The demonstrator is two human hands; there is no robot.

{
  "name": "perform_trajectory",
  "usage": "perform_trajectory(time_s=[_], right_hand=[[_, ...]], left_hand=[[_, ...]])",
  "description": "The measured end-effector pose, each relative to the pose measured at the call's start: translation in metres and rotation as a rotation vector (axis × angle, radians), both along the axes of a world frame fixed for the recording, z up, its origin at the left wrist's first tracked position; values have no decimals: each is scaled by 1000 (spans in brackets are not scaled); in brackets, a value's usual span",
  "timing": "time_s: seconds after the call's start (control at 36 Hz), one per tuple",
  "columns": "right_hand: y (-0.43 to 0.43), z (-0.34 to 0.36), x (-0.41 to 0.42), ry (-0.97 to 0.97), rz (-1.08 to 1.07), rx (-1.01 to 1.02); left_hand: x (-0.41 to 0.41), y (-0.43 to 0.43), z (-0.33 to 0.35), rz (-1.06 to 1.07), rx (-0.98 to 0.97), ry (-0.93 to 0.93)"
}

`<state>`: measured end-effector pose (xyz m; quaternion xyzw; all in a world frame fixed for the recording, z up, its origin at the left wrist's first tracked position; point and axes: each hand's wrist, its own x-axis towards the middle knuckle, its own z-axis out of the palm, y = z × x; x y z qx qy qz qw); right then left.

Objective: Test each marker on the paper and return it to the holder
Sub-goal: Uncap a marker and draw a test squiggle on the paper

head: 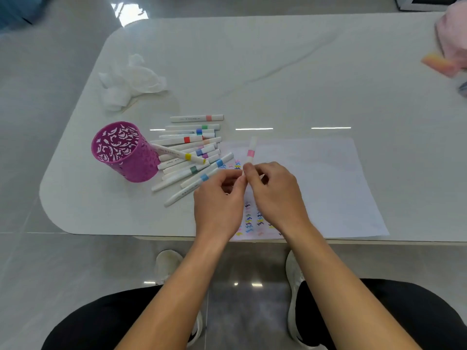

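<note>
A white marker with a pink band point(251, 150) points away from me above the paper. My right hand point(274, 193) pinches its near end, and my left hand point(218, 200) touches the same end, fingertips meeting there. Which hand has the cap I cannot tell. The white paper point(323, 183) lies under both hands and carries rows of small coloured zigzags near its left side. A purple cut-out holder point(123, 151) stands upright at the left and looks empty of markers. Several white markers with coloured bands lie in a loose pile point(188, 157) between holder and paper.
Crumpled white tissues point(131, 80) lie behind the holder. A pink and orange bundle point(447, 51) sits at the table's far right edge. The table's front edge point(101, 233) runs close to my knees.
</note>
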<state>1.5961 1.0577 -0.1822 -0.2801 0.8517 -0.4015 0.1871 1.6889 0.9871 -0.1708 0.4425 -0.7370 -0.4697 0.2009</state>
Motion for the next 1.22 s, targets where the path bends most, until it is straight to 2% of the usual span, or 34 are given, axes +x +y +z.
perform_trajectory(time_s=[0.08,0.17,0.25,0.33,0.42,0.56,0.64,0.81,0.97,1.22], right_hand=[[-1,7,-4,-131,-27,-66],[0,14,-10,-178,-49,-105],[2,23,-21,-137,-7,-68],[5,33,-34,-52,145,59],[6,45,-41,23,290,197],[6,48,-50,98,385,255],[8,43,-50,98,400,263],[7,36,-53,215,437,354],[6,35,-55,256,445,405],[7,35,-61,256,452,442]], left_hand=[[-3,2,4,-45,89,65],[-4,4,7,-118,144,68],[-5,-5,11,-131,113,28],[-9,-21,18,-119,85,27],[-12,-32,24,-201,83,23],[-13,-46,22,-272,36,-25],[-12,-50,21,-366,-16,-96],[-16,-51,16,-545,-119,-223],[-24,-50,13,-534,-225,-238],[-30,-48,10,-497,-145,-261]])
